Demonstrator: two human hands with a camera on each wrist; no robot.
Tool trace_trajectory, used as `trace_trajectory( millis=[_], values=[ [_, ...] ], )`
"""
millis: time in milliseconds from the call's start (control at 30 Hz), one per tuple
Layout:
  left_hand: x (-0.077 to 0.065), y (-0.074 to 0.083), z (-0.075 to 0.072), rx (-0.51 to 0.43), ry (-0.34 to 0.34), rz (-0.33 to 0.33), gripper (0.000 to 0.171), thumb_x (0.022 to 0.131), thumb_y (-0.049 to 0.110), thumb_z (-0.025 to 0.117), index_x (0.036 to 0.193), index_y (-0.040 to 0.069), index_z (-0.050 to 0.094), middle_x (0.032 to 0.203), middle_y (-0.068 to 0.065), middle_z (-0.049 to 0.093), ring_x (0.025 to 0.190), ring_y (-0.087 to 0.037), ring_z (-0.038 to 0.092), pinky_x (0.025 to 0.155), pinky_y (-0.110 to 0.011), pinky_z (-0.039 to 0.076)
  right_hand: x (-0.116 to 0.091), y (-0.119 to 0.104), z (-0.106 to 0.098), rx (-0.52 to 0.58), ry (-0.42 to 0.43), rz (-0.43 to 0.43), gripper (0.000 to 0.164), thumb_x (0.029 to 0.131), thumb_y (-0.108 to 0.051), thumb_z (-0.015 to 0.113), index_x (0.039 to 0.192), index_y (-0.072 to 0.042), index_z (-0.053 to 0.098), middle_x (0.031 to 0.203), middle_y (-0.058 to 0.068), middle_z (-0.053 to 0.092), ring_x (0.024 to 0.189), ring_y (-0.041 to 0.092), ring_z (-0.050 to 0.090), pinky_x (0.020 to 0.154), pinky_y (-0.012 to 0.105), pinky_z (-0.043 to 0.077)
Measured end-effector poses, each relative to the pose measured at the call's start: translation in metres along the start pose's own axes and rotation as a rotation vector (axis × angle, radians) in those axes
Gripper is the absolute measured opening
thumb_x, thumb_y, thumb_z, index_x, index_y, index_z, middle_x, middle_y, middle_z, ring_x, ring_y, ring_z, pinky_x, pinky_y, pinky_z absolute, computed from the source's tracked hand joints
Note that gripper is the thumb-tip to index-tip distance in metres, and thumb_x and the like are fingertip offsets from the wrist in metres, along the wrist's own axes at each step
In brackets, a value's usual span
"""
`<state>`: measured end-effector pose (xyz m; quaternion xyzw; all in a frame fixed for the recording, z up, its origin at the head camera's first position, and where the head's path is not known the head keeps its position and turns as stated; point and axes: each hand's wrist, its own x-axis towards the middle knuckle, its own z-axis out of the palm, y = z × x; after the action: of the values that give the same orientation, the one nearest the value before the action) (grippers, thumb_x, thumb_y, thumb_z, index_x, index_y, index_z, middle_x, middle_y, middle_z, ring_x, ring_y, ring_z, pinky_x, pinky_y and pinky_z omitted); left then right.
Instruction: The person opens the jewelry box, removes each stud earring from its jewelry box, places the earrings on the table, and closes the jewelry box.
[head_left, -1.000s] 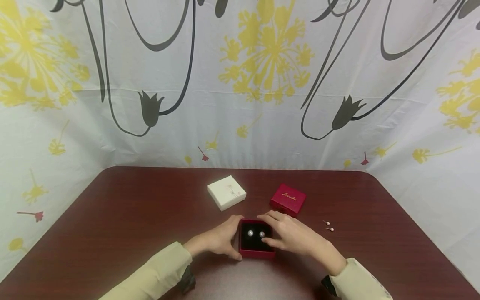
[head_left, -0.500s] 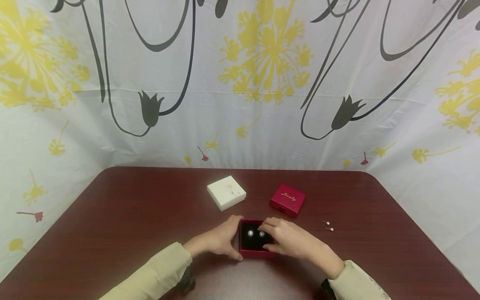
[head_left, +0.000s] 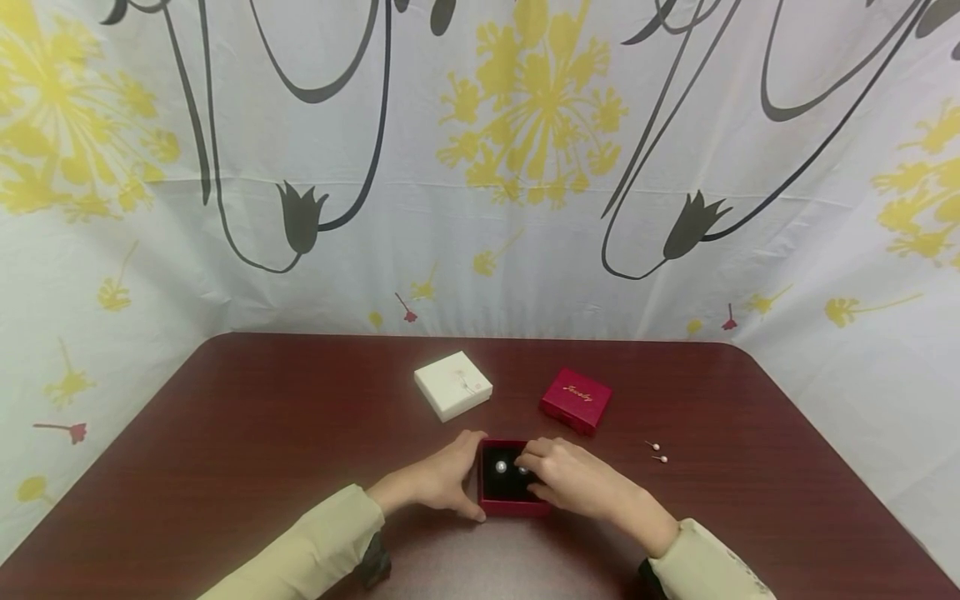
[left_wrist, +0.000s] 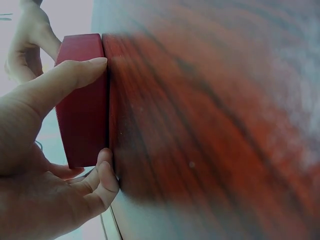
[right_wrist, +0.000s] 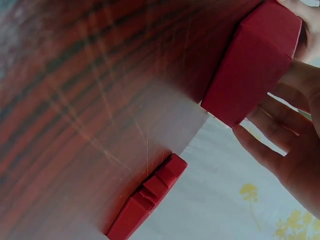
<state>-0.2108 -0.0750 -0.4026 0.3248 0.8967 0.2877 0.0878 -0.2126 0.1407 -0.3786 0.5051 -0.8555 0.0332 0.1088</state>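
Observation:
A red jewelry box (head_left: 513, 507), lidless and lined in black, stands near the table's front. My left hand (head_left: 446, 475) grips its left side, thumb along the near wall and fingers toward the far corner; the left wrist view shows this thumb against the box wall. Two pearl earrings sit in the black lining. The left pearl earring (head_left: 500, 467) shows fully, while the right one (head_left: 522, 470) is partly covered by my right hand (head_left: 573, 479). That hand reaches over the right wall with curled fingers and thumb around this pearl; I cannot tell whether they pinch it.
Behind the box are a white box (head_left: 453, 385) and, to its right, a red lid (head_left: 576, 400) with gold lettering. Two loose pearl earrings (head_left: 660, 458) lie to the right on the dark wooden table (head_left: 315, 400). A patterned curtain (head_left: 480, 167) rises behind the table.
My right hand has moved from the box's far right rim down and inward, its fingers curling in over the right pearl earring. The left hand and the box have stayed put.

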Motion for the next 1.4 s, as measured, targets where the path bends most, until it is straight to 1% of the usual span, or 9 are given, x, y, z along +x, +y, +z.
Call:
trace_trajectory(
  millis=[100, 200, 333, 633, 967, 1167, 1400],
  values=[
    [-0.0004, 0.0003, -0.0002, 0.000, 0.001, -0.002, 0.091, 0.056, 0.019, 0.083, 0.125, -0.007, 0.029, 0.114, -0.011, 0.039, 0.108, -0.021, 0.042, 0.095, -0.032, 0.037, 0.0021, -0.0008, 0.0026, -0.074, 0.040, -0.027, 0.021, 0.070, -0.013, 0.072, 0.089, -0.005, 0.067, 0.081, 0.001, 0.060, 0.074, 0.011, 0.055, 0.069, 0.025, 0.048],
    [-0.0005, 0.0001, 0.0000, 0.003, 0.001, -0.003, 0.091, 0.056, 0.019, 0.083, 0.126, -0.007, 0.029, 0.114, -0.011, 0.039, 0.108, -0.022, 0.042, 0.095, -0.032, 0.037, 0.0037, -0.0017, 0.0045, -0.139, 0.061, -0.036, 0.019, 0.070, -0.014, 0.072, 0.087, -0.007, 0.067, 0.079, 0.000, 0.059, 0.074, 0.012, 0.054, 0.069, 0.027, 0.046],
    [-0.0005, 0.0001, 0.0002, 0.004, 0.004, -0.002, 0.091, 0.057, 0.020, 0.083, 0.126, -0.007, 0.029, 0.113, -0.012, 0.040, 0.107, -0.022, 0.043, 0.095, -0.033, 0.037, 0.0046, -0.0023, 0.0056, -0.169, 0.061, -0.031, 0.015, 0.071, -0.014, 0.071, 0.085, -0.008, 0.067, 0.078, -0.001, 0.058, 0.073, 0.012, 0.054, 0.069, 0.027, 0.046],
    [-0.0012, 0.0010, 0.0003, 0.006, 0.009, -0.012, 0.091, 0.056, 0.019, 0.083, 0.126, -0.007, 0.030, 0.114, -0.011, 0.040, 0.108, -0.022, 0.043, 0.095, -0.033, 0.037, 0.0061, -0.0034, 0.0074, -0.178, 0.080, -0.028, 0.008, 0.073, -0.011, 0.069, 0.080, -0.010, 0.066, 0.072, -0.002, 0.053, 0.068, 0.012, 0.051, 0.064, 0.025, 0.044],
    [-0.0010, 0.0008, -0.0001, -0.004, 0.002, -0.003, 0.092, 0.056, 0.020, 0.083, 0.126, -0.007, 0.029, 0.113, -0.011, 0.040, 0.108, -0.022, 0.043, 0.095, -0.033, 0.037, 0.0074, -0.0028, 0.0035, -0.183, 0.089, -0.036, 0.006, 0.074, -0.009, 0.068, 0.079, -0.008, 0.066, 0.070, -0.002, 0.053, 0.066, 0.012, 0.051, 0.064, 0.025, 0.044],
    [-0.0006, 0.0009, 0.0001, -0.003, 0.003, 0.000, 0.092, 0.056, 0.020, 0.083, 0.126, -0.007, 0.029, 0.113, -0.012, 0.040, 0.108, -0.022, 0.043, 0.095, -0.033, 0.037, 0.0070, -0.0022, 0.0009, -0.182, 0.112, -0.021, 0.008, 0.071, -0.008, 0.070, 0.076, -0.010, 0.065, 0.067, -0.002, 0.051, 0.065, 0.012, 0.051, 0.064, 0.027, 0.044],
    [-0.0010, 0.0011, 0.0003, 0.005, 0.004, -0.011, 0.092, 0.056, 0.021, 0.082, 0.127, -0.005, 0.030, 0.114, -0.010, 0.040, 0.108, -0.020, 0.043, 0.095, -0.031, 0.037, 0.0062, -0.0012, -0.0022, -0.186, 0.119, -0.020, 0.008, 0.071, -0.010, 0.070, 0.076, -0.010, 0.064, 0.068, -0.002, 0.053, 0.067, 0.013, 0.052, 0.065, 0.028, 0.045]
  ],
)
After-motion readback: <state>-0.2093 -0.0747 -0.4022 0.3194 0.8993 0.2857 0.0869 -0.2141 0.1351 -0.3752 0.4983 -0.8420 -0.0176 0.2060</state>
